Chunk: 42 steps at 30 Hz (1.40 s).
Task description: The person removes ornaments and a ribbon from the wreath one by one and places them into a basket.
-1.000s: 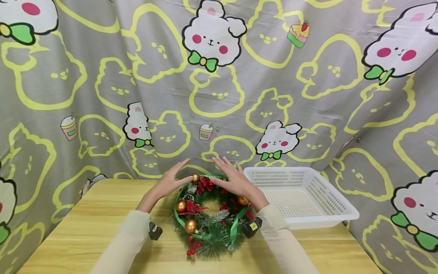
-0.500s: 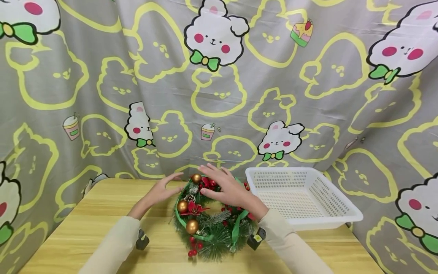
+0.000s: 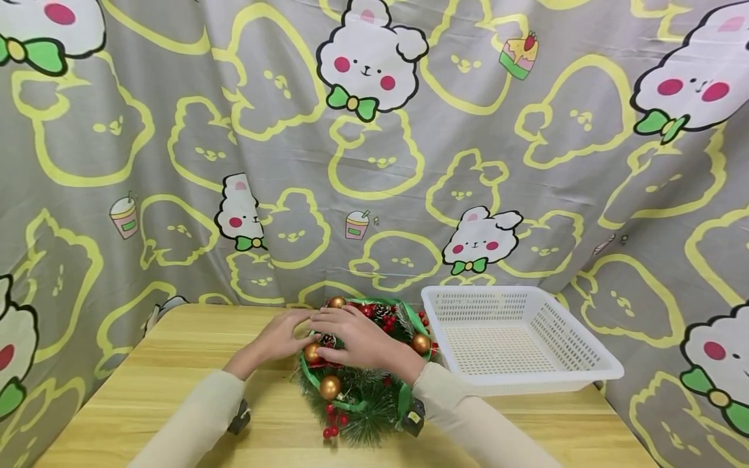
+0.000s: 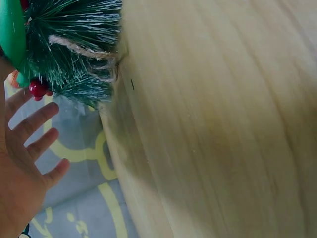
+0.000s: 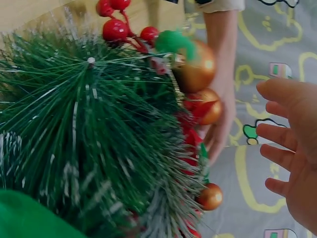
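A Christmas wreath (image 3: 368,396) of dark green, frosted bristles lies on the wooden table in the head view. Gold balls (image 3: 330,387), red berries (image 3: 335,422), pine cones and a green ribbon (image 3: 418,318) decorate it. At its left side is my left hand (image 3: 283,337), fingers relaxed, fingertips by the rim; the left wrist view shows them spread near a red berry (image 4: 37,89). My right hand (image 3: 357,338) reaches across above the wreath's upper left, covering part of it. Its fingers are loosely extended and hold nothing in the right wrist view.
A white perforated plastic basket (image 3: 526,377) stands on the table to the right of the wreath. Behind the table (image 3: 146,383) hangs a grey curtain (image 3: 374,169) printed with rabbits. A loop of twine (image 4: 81,48) shows on the wreath's underside edge.
Both hands have come down from above the wreath's back. My right hand has crossed leftward toward my left hand, which has shifted slightly left and then back in to the wreath's left side.
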Tool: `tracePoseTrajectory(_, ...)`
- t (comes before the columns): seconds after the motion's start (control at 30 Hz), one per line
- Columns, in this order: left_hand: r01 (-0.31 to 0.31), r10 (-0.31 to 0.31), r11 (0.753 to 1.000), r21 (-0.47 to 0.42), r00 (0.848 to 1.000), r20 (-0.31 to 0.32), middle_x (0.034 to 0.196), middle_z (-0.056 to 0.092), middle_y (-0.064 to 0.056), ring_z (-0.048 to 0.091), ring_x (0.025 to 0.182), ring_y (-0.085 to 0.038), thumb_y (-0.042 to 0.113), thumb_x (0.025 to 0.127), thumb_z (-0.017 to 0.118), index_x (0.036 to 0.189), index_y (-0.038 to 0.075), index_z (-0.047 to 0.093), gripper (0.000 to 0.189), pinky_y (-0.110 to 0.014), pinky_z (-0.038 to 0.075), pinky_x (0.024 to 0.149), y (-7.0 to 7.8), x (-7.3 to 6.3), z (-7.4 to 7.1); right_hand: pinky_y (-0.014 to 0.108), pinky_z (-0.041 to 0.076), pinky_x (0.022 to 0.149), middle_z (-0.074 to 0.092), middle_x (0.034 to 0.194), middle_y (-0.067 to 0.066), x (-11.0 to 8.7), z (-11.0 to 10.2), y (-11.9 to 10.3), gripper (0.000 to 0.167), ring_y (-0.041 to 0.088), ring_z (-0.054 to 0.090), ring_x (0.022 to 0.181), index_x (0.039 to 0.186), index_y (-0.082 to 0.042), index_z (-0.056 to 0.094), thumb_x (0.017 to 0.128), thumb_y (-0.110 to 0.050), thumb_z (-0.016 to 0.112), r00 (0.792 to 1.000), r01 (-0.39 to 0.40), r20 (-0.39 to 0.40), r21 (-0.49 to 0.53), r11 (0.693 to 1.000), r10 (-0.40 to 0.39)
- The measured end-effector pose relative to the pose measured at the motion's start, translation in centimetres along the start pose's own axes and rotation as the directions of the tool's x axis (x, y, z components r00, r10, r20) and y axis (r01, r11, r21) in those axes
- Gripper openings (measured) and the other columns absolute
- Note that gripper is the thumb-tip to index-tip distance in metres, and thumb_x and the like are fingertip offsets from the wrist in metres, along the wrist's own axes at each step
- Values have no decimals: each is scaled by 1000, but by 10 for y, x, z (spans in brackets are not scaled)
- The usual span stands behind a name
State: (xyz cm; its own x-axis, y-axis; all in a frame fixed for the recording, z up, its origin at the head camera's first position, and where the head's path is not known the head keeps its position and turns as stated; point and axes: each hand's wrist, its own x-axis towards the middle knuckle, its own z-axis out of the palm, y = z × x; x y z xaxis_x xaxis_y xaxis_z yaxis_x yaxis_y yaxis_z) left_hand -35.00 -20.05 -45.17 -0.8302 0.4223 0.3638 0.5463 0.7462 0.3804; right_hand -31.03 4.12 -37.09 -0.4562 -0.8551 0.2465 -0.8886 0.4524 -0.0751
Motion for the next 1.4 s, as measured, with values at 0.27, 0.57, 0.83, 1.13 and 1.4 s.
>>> tracePoseTrajectory(0.27, -54, 53, 998, 36, 998, 31, 144, 58, -17, 53, 133, -42, 25, 98, 69, 149, 14, 54, 54, -67, 45, 104, 4, -3, -3, 44, 45, 114, 66, 139, -1, 9, 18, 0, 36, 17, 57, 134, 136, -21, 67, 103, -34, 62, 995, 96, -3, -130, 987, -97)
tracePoseTrajectory(0.57, -88, 88, 996, 1, 996, 10, 146, 56, -15, 53, 133, -42, 21, 99, 68, 149, 16, 54, 52, -67, 45, 103, 6, -4, -4, 39, 45, 115, 65, 138, -5, 5, 28, 0, 35, 13, 59, 131, 136, -22, 67, 103, -32, 63, 997, 78, 21, -149, 986, -76)
tracePoseTrajectory(0.83, -136, 136, 991, 14, 990, -44, 140, 61, -12, 56, 129, -39, 25, 100, 68, 144, 19, 60, 45, -64, 48, 101, 7, -2, -4, 37, 48, 112, 65, 138, -5, 6, 28, -3, 33, 12, 61, 128, 133, -21, 68, 102, -31, 64, 997, 79, -4, -161, 984, -80)
tracePoseTrajectory(1.13, -114, 114, 993, 19, 993, -1, 142, 60, -17, 55, 131, -40, 26, 101, 66, 138, 17, 65, 38, -63, 47, 103, 5, -1, -4, 24, 55, 89, 73, 116, -7, 7, 36, -3, 22, 5, 69, 99, 121, -20, 71, 101, -28, 66, 994, 87, -47, -144, 986, -95)
tracePoseTrajectory(1.4, -138, 138, 989, 52, 990, 3, 139, 62, -16, 58, 127, -40, 23, 100, 67, 136, 17, 67, 36, -62, 50, 99, 6, 1, -4, 20, 53, 78, 74, 101, -8, 9, 37, -4, 15, 2, 65, 82, 114, -20, 70, 100, -25, 68, 995, 68, -63, -163, 984, -79)
